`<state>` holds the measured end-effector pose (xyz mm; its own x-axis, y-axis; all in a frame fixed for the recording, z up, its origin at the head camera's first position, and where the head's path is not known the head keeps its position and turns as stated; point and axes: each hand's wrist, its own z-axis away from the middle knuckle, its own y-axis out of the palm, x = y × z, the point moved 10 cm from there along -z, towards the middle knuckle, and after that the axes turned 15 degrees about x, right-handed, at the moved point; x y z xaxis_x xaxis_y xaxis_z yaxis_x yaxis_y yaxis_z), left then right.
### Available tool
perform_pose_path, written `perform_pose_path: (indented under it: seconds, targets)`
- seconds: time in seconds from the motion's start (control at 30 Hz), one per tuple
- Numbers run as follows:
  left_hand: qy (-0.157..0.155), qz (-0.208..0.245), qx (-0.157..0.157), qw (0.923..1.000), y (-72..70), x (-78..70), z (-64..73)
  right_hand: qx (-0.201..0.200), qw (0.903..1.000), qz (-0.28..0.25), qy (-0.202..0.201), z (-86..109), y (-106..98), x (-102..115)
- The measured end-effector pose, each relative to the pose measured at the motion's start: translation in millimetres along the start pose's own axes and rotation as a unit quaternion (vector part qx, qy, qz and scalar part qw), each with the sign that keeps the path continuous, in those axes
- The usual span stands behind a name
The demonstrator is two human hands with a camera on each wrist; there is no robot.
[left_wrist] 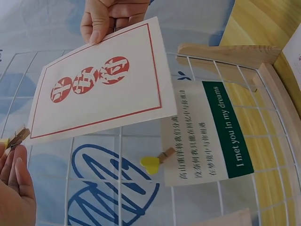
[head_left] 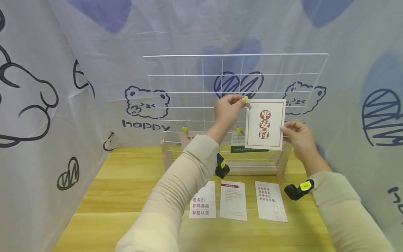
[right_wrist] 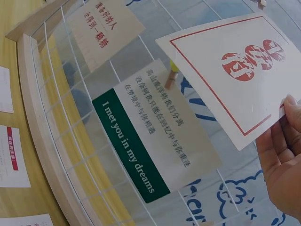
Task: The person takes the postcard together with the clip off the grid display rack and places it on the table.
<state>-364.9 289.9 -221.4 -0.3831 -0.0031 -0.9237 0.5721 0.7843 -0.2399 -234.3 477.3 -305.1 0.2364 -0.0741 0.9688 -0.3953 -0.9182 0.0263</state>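
Observation:
A white card [head_left: 265, 124] with a red border and three red round characters is held upright in front of the wire grid [head_left: 176, 92]. My right hand [head_left: 299, 138] pinches its right edge between thumb and fingers. At the card's upper left corner, my left hand [head_left: 227, 110] pinches a small wooden clothespin [head_left: 247, 103] with a yellow heart. The clothespin meets that corner; whether it clamps the card or a wire I cannot tell. Behind hangs a green-and-white card [left_wrist: 197, 136], held by another yellow-heart clothespin [left_wrist: 157, 161].
Further left on the grid hangs a pinkish card [right_wrist: 104, 34] under a yellow-heart clip [head_left: 185, 129]. Three printed cards, a left one [head_left: 203, 204], a middle one [head_left: 233, 201] and a right one [head_left: 271, 201], lie on the wooden table [head_left: 97, 199] before the grid's wooden base [head_left: 252, 170].

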Motion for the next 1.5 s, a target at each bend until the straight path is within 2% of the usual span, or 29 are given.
perform_pose_path:
  seconds: [0.07,0.1,0.2,0.23,0.3,0.33,0.37,0.47,0.57,0.7,0.8,0.83,0.9,1.03,1.1,1.37,1.5]
  targets:
    - [-0.007,0.010,-0.002,0.9999,-4.0,8.0,3.5,0.011,0.9999,-0.006,0.000,-1.9,1.0,-7.6]
    - [-0.008,0.017,-0.003,0.9998,-5.9,11.7,5.5,0.020,0.9996,-0.017,-0.010,-10.1,-5.5,-21.9]
    - [-0.015,0.023,-0.004,0.9996,-11.3,22.6,11.6,0.022,0.9990,-0.038,0.005,-36.1,-30.4,-72.9]
    - [-0.019,0.025,-0.005,0.9995,-13.1,26.7,13.8,0.034,0.9975,-0.062,-0.005,-46.3,-38.4,-90.9]
    - [-0.027,0.036,-0.004,0.9990,-16.1,35.0,19.1,0.026,0.9978,-0.061,0.002,-62.4,-53.1,-123.2]
    - [-0.034,0.040,-0.004,0.9986,-17.5,39.5,22.2,0.023,0.9978,-0.059,0.021,-62.6,-52.1,-128.0]
    - [-0.039,0.045,-0.004,0.9982,-19.2,43.6,25.6,0.032,0.9968,-0.072,0.010,-64.5,-51.0,-132.9]
    - [-0.055,0.056,-0.005,0.9969,-24.1,56.3,36.0,0.022,0.9983,-0.039,0.036,-48.1,-30.5,-116.0]
    - [-0.065,0.058,-0.009,0.9962,-30.7,67.8,45.6,0.022,0.9987,-0.012,0.045,-30.5,-7.5,-94.0]
    - [-0.068,0.066,-0.018,0.9953,-41.8,82.0,56.9,0.035,0.9981,-0.037,0.035,-18.7,14.1,-83.3]
    - [-0.069,0.070,-0.024,0.9949,-50.7,91.9,65.0,0.030,0.9976,-0.057,0.028,-9.4,29.4,-75.4]
    - [-0.072,0.069,-0.026,0.9947,-53.5,95.4,67.6,0.016,0.9979,-0.042,0.048,-1.8,36.7,-67.7]
    - [-0.073,0.076,-0.032,0.9939,-59.6,101.7,72.6,0.020,0.9973,-0.053,0.047,2.9,46.4,-65.4]
    - [-0.086,0.071,-0.048,0.9926,-73.2,113.6,82.9,0.024,0.9959,-0.051,0.071,8.7,58.9,-72.9]
    - [-0.095,0.071,-0.055,0.9914,-80.0,118.8,88.0,0.023,0.9956,-0.033,0.084,10.5,63.3,-78.8]
    - [-0.119,0.048,-0.064,0.9896,-101.5,135.1,108.5,0.042,0.9936,-0.013,0.104,16.2,85.1,-98.3]
    - [-0.131,0.053,-0.071,0.9874,-111.9,146.8,121.9,0.043,0.9917,-0.011,0.121,21.8,96.8,-109.0]
